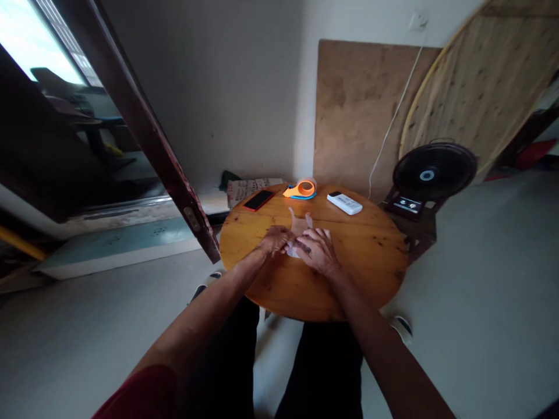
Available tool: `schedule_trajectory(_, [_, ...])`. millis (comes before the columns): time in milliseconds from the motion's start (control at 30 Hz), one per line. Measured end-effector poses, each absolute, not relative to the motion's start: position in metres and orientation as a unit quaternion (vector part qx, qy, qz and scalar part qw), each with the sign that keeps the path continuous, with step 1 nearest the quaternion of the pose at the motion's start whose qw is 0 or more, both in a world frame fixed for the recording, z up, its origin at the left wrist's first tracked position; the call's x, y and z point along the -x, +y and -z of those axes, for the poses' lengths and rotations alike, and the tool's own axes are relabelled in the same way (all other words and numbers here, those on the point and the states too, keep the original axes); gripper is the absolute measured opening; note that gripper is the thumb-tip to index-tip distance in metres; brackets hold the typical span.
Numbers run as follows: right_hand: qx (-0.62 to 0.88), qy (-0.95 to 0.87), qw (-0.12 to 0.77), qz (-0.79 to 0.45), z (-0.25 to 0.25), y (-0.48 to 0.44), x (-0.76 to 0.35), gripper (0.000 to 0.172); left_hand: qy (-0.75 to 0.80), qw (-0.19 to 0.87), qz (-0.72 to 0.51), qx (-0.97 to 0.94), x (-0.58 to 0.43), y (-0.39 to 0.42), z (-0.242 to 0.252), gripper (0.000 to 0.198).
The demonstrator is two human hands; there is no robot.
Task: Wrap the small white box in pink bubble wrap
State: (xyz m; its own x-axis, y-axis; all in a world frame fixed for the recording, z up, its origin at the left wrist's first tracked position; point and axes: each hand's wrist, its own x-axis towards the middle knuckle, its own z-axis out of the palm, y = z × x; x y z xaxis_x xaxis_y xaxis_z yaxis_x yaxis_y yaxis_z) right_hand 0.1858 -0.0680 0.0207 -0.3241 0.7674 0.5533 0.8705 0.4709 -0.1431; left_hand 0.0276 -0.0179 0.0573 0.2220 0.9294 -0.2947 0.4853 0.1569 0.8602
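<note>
A thin, whitish see-through plastic bag (299, 224) lies on the round wooden table (358, 267), with two narrow strips like handles pointing away from me. My left hand (278, 240) grips its left side with bent fingers. From the right, my right hand (318, 249) curls over the bag, its fingers closed on the plastic. Between the hands the bag is bunched up, and the fingers partly cover it. Whether anything is inside cannot be made out.
Along the table's far side are a red-edged black phone (258, 200), an orange tape dispenser (302, 189) and a white device with a dark end (345, 203). A black fan (432, 174) stands right of the table. A dark door frame (144, 128) rises at left.
</note>
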Motion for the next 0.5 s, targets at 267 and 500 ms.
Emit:
schedule_trajectory(267, [0.513, -0.796, 0.315, 0.059, -0.018, -0.065, -0.187, 0.036, 0.501, 0.555, -0.248, -0.616, -0.023, -0.023, -0.056, 0.009])
schedule_trajectory(500, [0.502, -0.797, 0.336, 0.015, -0.017, -0.06, -0.192, 0.048, 0.461, 0.371, -0.254, -0.765, -0.024, -0.031, -0.051, 0.014])
